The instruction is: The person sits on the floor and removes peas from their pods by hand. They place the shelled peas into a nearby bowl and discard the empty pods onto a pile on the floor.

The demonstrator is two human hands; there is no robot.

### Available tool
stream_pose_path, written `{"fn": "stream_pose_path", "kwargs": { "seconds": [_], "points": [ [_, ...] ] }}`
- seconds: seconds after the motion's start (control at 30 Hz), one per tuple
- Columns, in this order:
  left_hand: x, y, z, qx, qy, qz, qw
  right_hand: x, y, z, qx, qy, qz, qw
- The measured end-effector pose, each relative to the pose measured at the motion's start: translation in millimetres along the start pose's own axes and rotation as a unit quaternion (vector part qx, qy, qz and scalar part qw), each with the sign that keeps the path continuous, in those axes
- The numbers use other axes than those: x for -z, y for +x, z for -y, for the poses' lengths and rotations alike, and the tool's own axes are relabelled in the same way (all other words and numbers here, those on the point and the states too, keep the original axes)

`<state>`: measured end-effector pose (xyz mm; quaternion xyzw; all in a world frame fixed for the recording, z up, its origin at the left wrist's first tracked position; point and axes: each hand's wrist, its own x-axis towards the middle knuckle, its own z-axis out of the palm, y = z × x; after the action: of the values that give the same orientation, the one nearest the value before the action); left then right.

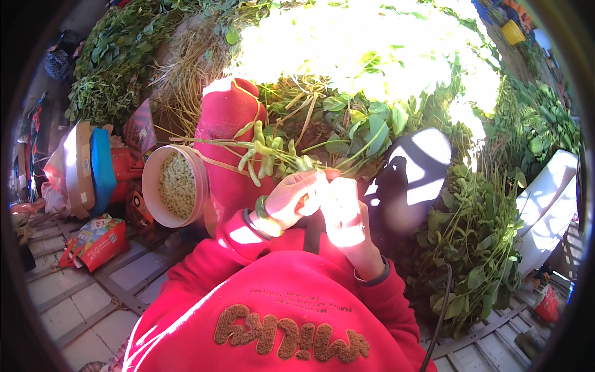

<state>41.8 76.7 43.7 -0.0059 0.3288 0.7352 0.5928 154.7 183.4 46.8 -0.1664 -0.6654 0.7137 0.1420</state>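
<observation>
In the middle, my left hand (295,197), with a green bangle at its wrist, pinches the end of a soybean stalk hung with green pods (265,149). The stalk lies to the upper left, across my red-clothed leg (228,125). My right hand (344,209) touches the left one at the fingertips; bright sun washes it out, and whether it grips a pod or stem I cannot tell. Left of my leg, a pale pink bucket (202,190) holds many shelled green beans (177,186). Leafy stalks (372,125) lie just beyond the hands.
Heaps of leafy bean plants stand at the upper left (116,60) and right (483,242). Dry stems (190,65) lie between. At left are a cardboard box (83,167), a blue container (102,169) and a red bag (100,242). A dark cable (439,321) runs at lower right.
</observation>
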Motion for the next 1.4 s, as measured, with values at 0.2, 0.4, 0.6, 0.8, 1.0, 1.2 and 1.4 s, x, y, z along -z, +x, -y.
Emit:
{"fn": "stream_pose_path", "kwargs": {
  "seconds": [0.2,0.4,0.6,0.8,1.0,1.2,1.4],
  "points": [
    [1.2,3.2,3.0,-0.036,0.083,-0.046,0.995,10.5,-6.1,-0.7,0.097,-0.084,0.036,0.991],
    [-1.0,5.0,6.5,-0.097,0.166,-0.055,0.980,8.4,-11.4,-7.9,0.000,0.012,0.064,0.998],
    [12.4,5.9,6.2,-0.105,0.178,0.035,0.978,5.3,-5.0,-4.4,0.017,-0.081,0.066,0.994],
    [12.6,0.8,0.9,-0.064,0.198,0.046,0.977,6.1,-5.4,3.0,0.000,-0.124,0.081,0.989],
    [8.7,-3.7,-0.4,-0.037,0.139,0.071,0.987,12.0,-1.8,-11.6,0.013,0.200,0.090,0.976],
    [6.2,-5.8,-4.5,-0.028,0.104,0.014,0.994,5.5,-2.6,11.9,-0.089,0.197,0.066,0.974],
    [9.0,-14.3,0.1,0.028,0.061,-0.015,0.998,10.4,-0.8,19.9,-0.083,0.105,0.146,0.980]
  ]
}}
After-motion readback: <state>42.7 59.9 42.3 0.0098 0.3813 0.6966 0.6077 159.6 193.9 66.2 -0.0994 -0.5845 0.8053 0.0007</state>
